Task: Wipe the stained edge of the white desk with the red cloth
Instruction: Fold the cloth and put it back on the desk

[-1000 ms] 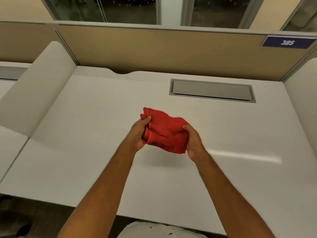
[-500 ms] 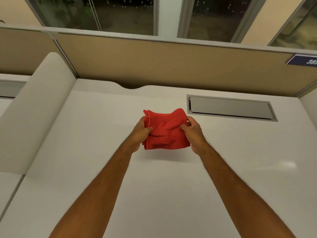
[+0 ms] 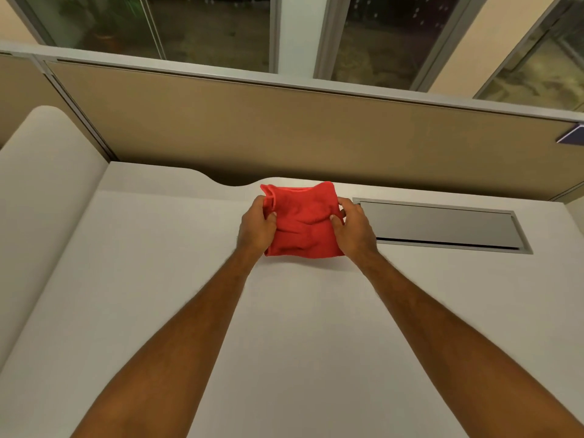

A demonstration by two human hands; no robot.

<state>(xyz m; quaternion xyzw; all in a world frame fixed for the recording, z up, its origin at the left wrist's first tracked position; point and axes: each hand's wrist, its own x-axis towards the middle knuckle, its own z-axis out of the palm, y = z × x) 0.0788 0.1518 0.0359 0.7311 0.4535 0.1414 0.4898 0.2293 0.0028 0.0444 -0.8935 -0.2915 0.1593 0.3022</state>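
The cloth (image 3: 301, 226) is a plain, bright red with no print. The desk (image 3: 158, 279) is flat white, unpatterned. A hatch (image 3: 439, 227) set into it is pale grey with a lighter grey frame. The partition (image 3: 316, 134) behind is plain tan, capped by a silver-grey rail (image 3: 284, 82). The side divider (image 3: 41, 197) is off-white.

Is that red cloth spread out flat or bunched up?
Bunched up: the red cloth shows creases and doubled edges, gripped between left hand and right hand.
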